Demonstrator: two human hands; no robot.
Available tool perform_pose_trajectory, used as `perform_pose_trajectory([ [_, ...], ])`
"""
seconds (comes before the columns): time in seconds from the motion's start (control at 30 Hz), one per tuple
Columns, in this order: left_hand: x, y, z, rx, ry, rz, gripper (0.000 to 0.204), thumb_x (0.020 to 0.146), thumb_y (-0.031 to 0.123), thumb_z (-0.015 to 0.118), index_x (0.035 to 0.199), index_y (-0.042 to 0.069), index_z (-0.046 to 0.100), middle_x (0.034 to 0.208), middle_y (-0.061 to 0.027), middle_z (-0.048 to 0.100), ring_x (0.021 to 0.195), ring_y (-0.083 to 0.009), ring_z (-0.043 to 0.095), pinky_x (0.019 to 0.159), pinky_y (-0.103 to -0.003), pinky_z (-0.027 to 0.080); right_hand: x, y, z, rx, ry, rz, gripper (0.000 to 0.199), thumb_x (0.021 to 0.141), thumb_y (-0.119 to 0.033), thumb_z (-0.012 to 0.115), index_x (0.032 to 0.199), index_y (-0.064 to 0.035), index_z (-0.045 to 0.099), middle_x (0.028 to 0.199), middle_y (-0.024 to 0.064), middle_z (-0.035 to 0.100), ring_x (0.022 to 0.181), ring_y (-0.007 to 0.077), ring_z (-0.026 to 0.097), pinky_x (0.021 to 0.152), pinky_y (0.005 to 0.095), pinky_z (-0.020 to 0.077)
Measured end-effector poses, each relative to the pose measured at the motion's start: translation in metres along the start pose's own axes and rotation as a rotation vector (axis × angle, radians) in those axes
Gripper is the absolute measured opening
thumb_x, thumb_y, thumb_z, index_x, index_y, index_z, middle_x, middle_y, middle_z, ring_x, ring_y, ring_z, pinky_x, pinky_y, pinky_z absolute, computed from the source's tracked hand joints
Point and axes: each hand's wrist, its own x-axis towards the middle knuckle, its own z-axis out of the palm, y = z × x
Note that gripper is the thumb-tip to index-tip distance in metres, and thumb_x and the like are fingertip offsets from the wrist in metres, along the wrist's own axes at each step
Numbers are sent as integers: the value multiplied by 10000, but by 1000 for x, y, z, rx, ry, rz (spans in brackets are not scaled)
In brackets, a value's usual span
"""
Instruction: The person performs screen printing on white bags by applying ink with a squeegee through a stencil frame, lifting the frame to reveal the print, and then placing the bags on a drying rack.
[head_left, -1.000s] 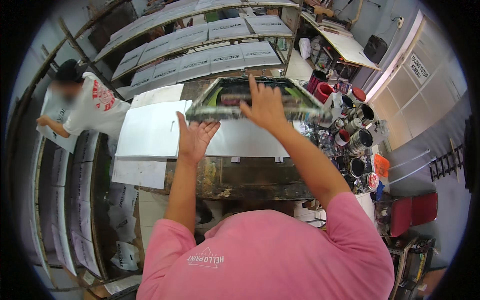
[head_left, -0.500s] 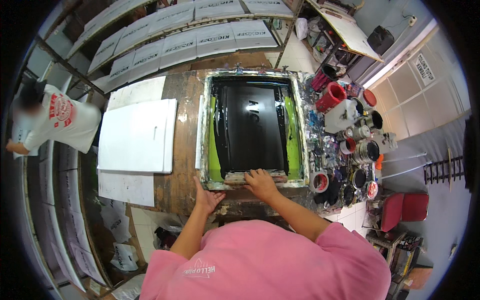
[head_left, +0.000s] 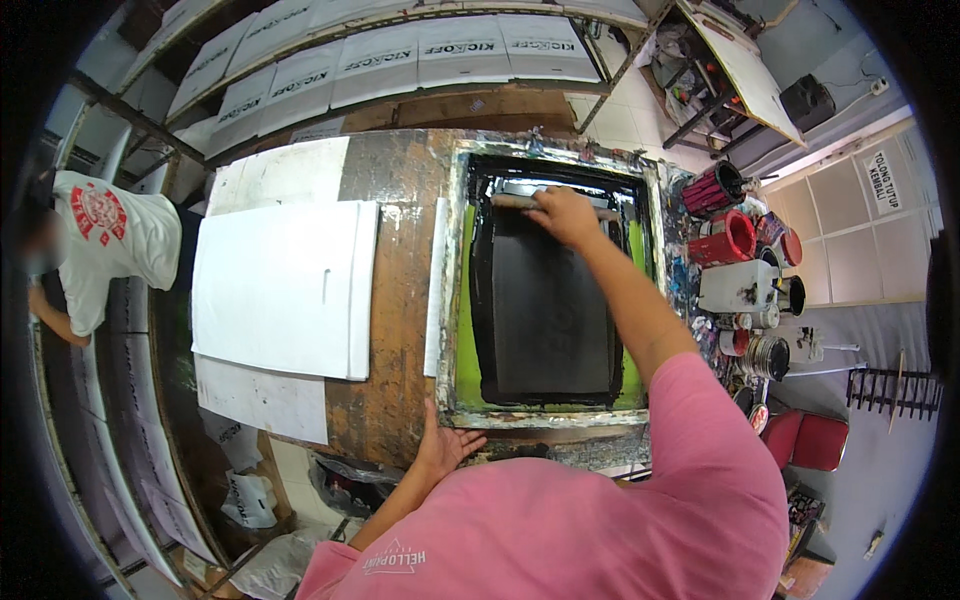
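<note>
Head view: across the middle, a paint-stained workbench (head_left: 395, 330). On its right half, a screen frame (head_left: 550, 418) lying flat, likely for an even spread of black ink (head_left: 550, 310). On the left, a stack of flat white sheets (head_left: 275, 290), probably set clear of wet ink yet within reach. Inside the frame, near its far edge, a squeegee (head_left: 510, 201); around the bar, the right hand (head_left: 568, 216) with fingers closed, presumably for firm pressure. Beside the near left corner, the left hand (head_left: 447, 446), fingers loosely spread, perhaps for steadying; cannot tell whether touching.
</note>
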Motion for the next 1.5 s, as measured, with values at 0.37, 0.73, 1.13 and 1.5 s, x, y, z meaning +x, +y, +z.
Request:
perform_pose_trajectory([
  [0.37, -17, -15, -7, 235, -43, 159, 1109, 985, 901, 246, 1672, 30, 235, 1552, -220, 523, 1431, -368, 523, 1247, -530, 352, 9, 8, -2, -26, 30, -10, 423, 1009, -517, 652, 1106, -106, 664, 1010, 121, 697, 1010, 371, 694, 825, 520, 559],
  [0.73, -54, -19, 35, 366, -17, 458, 1053, 1006, 881, 193, 1596, 31, 392, 1350, -170, 708, 1270, -275, 670, 1130, -437, 442, -256, -174, -108, 107, -165, 51, 388, 997, -404, 680, 1159, -58, 607, 1007, 155, 698, 988, 388, 690, 786, 524, 581],
  [1.13, -48, 51, 117, 1177, 33, 1185, 904, 1071, 727, 380, 1645, 28, 371, 1690, -330, 304, 1599, -469, 258, 1266, -656, 210, -198, -196, -274, -113, 575, -74, 311, 936, -350, 671, 996, -45, 687, 870, 100, 658, 879, 303, 644, 869, 477, 415],
  [1.5, 54, -26, 27, 2090, 798, 836, 1234, 919, 927, 350, 1701, -18, 210, 1777, -260, 153, 1665, -427, 3, 1225, -755, -119, -151, -179, -314, -89, 640, -63, 367, 936, -386, 653, 944, -27, 728, 844, 118, 719, 807, 319, 677, 830, 464, 420],
])
